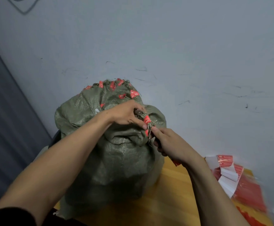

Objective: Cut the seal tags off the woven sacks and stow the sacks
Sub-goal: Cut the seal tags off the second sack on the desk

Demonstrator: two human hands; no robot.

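Observation:
A heap of green woven sacks (115, 154) lies on a wooden table (173, 193). My left hand (126, 115) grips the gathered neck of the top sack, which is bound by a red seal tag (147, 119). My right hand (169, 144) holds a small tool with a red handle end (176, 163) against the frayed neck just below the tag; its blade is hidden. Several more red tags (111, 86) show on sack necks at the far end of the heap.
A pile of red and white labels (229, 173) lies at the table's right edge. A pale wall (182, 54) stands close behind the sacks, and a grey curtain or panel (5, 103) is on the left.

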